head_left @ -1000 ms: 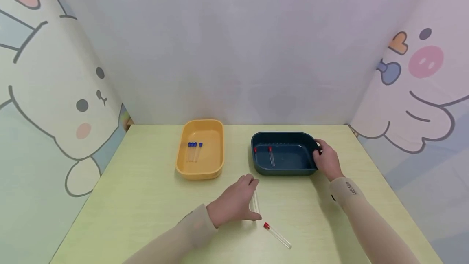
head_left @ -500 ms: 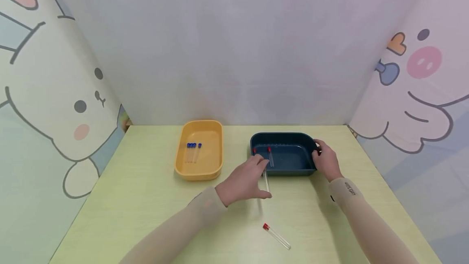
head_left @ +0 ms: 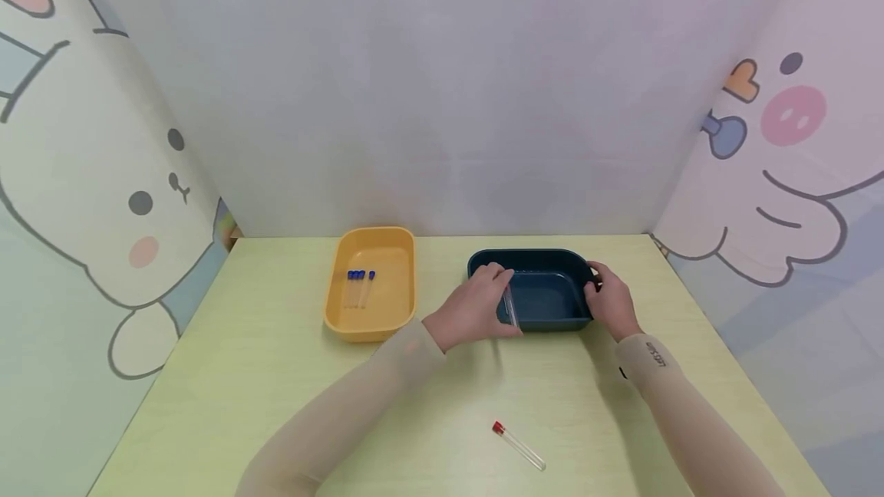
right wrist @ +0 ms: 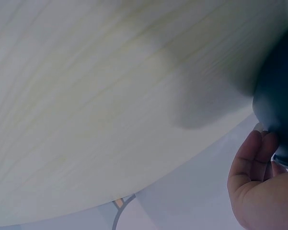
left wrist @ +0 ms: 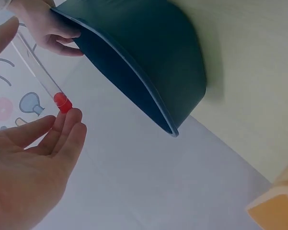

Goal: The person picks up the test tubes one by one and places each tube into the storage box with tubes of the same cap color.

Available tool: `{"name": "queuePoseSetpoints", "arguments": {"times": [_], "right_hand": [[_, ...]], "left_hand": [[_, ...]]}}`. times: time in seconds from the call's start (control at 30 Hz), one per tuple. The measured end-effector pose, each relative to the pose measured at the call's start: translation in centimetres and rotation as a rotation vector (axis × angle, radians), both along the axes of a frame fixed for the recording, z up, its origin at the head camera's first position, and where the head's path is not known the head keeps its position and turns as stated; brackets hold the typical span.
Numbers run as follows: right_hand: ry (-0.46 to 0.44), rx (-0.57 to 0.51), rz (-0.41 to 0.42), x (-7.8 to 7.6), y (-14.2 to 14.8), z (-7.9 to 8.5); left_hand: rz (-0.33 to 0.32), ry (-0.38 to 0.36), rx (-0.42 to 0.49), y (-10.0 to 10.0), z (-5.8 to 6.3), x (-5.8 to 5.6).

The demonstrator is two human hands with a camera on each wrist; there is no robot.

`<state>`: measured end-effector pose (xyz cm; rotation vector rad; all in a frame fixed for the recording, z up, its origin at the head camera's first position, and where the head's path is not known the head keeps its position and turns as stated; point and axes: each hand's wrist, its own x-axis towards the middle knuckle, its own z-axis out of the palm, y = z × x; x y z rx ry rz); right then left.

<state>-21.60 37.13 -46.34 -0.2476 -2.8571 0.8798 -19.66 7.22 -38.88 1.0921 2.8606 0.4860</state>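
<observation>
My left hand (head_left: 475, 311) holds a clear test tube (head_left: 510, 307) lengthwise, thumb at the bare end and fingertips at the red cap (left wrist: 63, 102). That hand is over the near left part of a dark blue bin (head_left: 555, 325). At the bin's right end, my right hand (head_left: 613, 305) grips its rim or handle; the right wrist view shows those fingers (right wrist: 247, 158) curled against the dark wall. Another red-capped test tube (head_left: 519, 446) lies on the table in front. The left hand now hides the left part of the bin's inside.
A yellow bin (head_left: 373, 334) stands left of the dark one, with several blue-capped tubes (head_left: 357, 291) lying in it. The pale table (head_left: 276, 374) ends at a light curtain (head_left: 442, 136) behind, with cartoon-printed sheets on both sides.
My left hand has lifted the test tube off the table and carried it forward and right to the dark bin. The right hand stays at the bin's end.
</observation>
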Motion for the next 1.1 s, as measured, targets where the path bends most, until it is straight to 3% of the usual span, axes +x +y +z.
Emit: {"name": "queuePoseSetpoints", "arguments": {"times": [0.43,0.83,1.1], "right_hand": [[-0.009,-0.006,-0.002,0.0,0.2,0.1],[-0.006,-0.004,-0.008,0.1,0.0,-0.1],[-0.005,-0.003,-0.009,-0.1,0.0,-0.2]], "left_hand": [[0.02,-0.045,-0.014,2.4,0.0,-3.2],[0.031,-0.084,0.003,4.7,-1.4,-5.4],[0.034,-0.122,0.007,6.5,-3.0,-6.5]]}}
